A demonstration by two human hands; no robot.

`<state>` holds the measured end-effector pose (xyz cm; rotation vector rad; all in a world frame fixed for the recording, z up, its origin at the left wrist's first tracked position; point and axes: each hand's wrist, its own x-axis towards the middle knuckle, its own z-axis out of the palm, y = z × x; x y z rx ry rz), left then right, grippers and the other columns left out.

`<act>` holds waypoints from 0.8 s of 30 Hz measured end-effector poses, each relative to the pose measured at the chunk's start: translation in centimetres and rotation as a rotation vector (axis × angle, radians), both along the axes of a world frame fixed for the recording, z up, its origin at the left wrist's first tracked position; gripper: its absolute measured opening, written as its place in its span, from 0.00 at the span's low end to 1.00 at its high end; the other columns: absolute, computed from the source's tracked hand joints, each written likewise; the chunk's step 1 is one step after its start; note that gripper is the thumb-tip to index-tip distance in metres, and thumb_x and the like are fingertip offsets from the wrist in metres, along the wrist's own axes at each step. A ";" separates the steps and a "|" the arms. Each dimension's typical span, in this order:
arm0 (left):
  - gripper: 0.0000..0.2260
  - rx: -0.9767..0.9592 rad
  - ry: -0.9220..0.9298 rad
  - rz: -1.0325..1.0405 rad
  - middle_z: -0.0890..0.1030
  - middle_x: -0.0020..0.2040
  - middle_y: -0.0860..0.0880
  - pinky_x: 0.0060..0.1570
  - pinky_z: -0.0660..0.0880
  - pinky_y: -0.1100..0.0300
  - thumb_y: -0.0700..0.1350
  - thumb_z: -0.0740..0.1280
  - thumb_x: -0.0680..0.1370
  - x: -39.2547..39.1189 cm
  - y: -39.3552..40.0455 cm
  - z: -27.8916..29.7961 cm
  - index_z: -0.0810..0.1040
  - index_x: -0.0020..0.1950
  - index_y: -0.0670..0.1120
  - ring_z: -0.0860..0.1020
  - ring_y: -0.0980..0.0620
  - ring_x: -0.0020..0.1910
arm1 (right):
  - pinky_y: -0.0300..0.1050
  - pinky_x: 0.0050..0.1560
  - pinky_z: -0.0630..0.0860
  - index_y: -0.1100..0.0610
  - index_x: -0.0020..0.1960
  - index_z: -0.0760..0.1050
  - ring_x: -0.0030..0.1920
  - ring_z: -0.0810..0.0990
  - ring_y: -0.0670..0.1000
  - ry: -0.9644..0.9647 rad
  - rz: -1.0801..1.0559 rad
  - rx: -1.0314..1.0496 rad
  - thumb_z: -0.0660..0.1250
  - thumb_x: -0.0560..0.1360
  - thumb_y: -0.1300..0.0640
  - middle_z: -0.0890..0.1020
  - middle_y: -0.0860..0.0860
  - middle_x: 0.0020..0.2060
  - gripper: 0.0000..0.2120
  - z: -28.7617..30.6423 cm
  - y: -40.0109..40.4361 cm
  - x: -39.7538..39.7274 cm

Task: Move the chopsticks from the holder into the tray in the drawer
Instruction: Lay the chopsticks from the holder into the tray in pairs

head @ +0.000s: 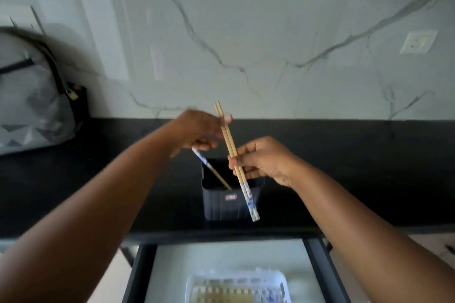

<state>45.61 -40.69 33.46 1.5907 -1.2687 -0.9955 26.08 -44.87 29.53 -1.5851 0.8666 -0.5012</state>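
A dark square holder (pixel 229 206) stands on the black counter, and one chopstick (pixel 212 171) with a blue-and-white end leans out of it. My left hand (pixel 199 131) hovers above the holder and grips that chopstick's top end. My right hand (pixel 263 160) holds a pair of wooden chopsticks (pixel 230 141) tilted over the holder, patterned ends down at the holder's front right. A white slotted tray (pixel 197 285) lies in the open drawer (pixel 138 273) below, with several chopsticks in it.
A grey backpack (pixel 32 96) leans against the marble wall at the left of the black counter (pixel 357 174). A wall socket (pixel 418 42) sits at the upper right. The drawer's dark frame juts out under the counter edge.
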 end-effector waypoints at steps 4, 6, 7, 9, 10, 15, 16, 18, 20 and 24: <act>0.23 -0.194 -0.029 0.229 0.84 0.32 0.52 0.34 0.78 0.61 0.68 0.68 0.71 3.2 0.3 -4.4 0.82 0.42 0.47 0.81 0.55 0.32 | 0.43 0.39 0.83 0.62 0.45 0.84 0.38 0.86 0.51 0.181 0.078 -0.013 0.77 0.69 0.62 0.86 0.56 0.37 0.06 -5.5 1.4 -0.1; 0.21 -0.283 -0.075 0.370 0.84 0.32 0.52 0.39 0.76 0.58 0.66 0.65 0.73 4.7 0.8 -7.5 0.82 0.39 0.49 0.80 0.54 0.33 | 0.41 0.39 0.82 0.60 0.43 0.85 0.35 0.83 0.47 0.304 0.144 -0.025 0.78 0.68 0.60 0.85 0.54 0.34 0.06 -9.0 2.7 -0.3; 0.21 -0.292 -0.162 0.422 0.84 0.33 0.51 0.42 0.76 0.56 0.65 0.63 0.74 5.3 1.1 -9.3 0.82 0.38 0.49 0.81 0.53 0.36 | 0.40 0.38 0.80 0.58 0.42 0.85 0.33 0.81 0.44 0.370 0.188 -0.045 0.78 0.68 0.58 0.84 0.51 0.31 0.06 -10.7 3.2 -0.4; 0.23 -0.246 -0.411 0.475 0.82 0.34 0.50 0.40 0.74 0.54 0.64 0.60 0.76 6.3 1.9 -12.8 0.81 0.37 0.47 0.81 0.47 0.38 | 0.37 0.36 0.74 0.55 0.40 0.83 0.29 0.76 0.39 0.514 0.273 -0.131 0.78 0.68 0.54 0.80 0.44 0.27 0.06 -13.9 4.3 -0.7; 0.24 -0.213 -0.530 0.479 0.80 0.32 0.49 0.37 0.72 0.54 0.63 0.59 0.77 6.6 2.3 -14.5 0.78 0.37 0.45 0.79 0.44 0.37 | 0.36 0.33 0.71 0.53 0.37 0.82 0.28 0.74 0.38 0.584 0.308 -0.172 0.77 0.68 0.52 0.79 0.43 0.26 0.06 -15.4 4.8 -1.0; 0.22 0.127 -0.971 0.322 0.76 0.68 0.46 0.70 0.58 0.44 0.61 0.56 0.80 7.0 3.9 -22.2 0.76 0.65 0.50 0.69 0.42 0.69 | 0.42 0.35 0.67 0.54 0.33 0.75 0.34 0.75 0.50 0.782 0.438 -0.275 0.68 0.72 0.57 0.77 0.49 0.31 0.09 -21.7 6.7 -2.4; 0.27 0.246 -1.016 0.285 0.66 0.75 0.47 0.73 0.48 0.43 0.64 0.53 0.79 6.8 4.2 -23.4 0.68 0.73 0.50 0.60 0.44 0.76 | 0.44 0.36 0.67 0.57 0.33 0.73 0.35 0.74 0.53 0.816 0.446 -0.302 0.67 0.73 0.58 0.76 0.52 0.32 0.10 -22.6 7.0 -2.6; 0.34 0.337 -1.028 0.270 0.53 0.80 0.48 0.74 0.39 0.42 0.68 0.46 0.78 6.7 4.5 -25.0 0.55 0.79 0.51 0.47 0.45 0.79 | 0.45 0.37 0.66 0.59 0.33 0.68 0.36 0.72 0.55 0.871 0.472 -0.343 0.65 0.74 0.60 0.72 0.55 0.32 0.12 -24.3 7.5 -2.7; 0.36 0.329 -1.035 0.268 0.49 0.81 0.49 0.74 0.40 0.42 0.70 0.43 0.76 7.1 4.3 -25.5 0.51 0.79 0.51 0.44 0.45 0.79 | 0.45 0.36 0.66 0.58 0.33 0.67 0.36 0.73 0.55 0.919 0.515 -0.361 0.64 0.75 0.63 0.72 0.56 0.33 0.13 -25.7 8.0 -2.3; 0.39 0.343 -1.046 0.269 0.48 0.81 0.49 0.75 0.41 0.43 0.72 0.41 0.74 7.5 4.0 -25.3 0.49 0.80 0.52 0.44 0.46 0.79 | 0.43 0.33 0.66 0.58 0.35 0.70 0.38 0.74 0.55 1.012 0.604 -0.394 0.61 0.74 0.67 0.73 0.55 0.36 0.10 -27.5 8.8 -1.2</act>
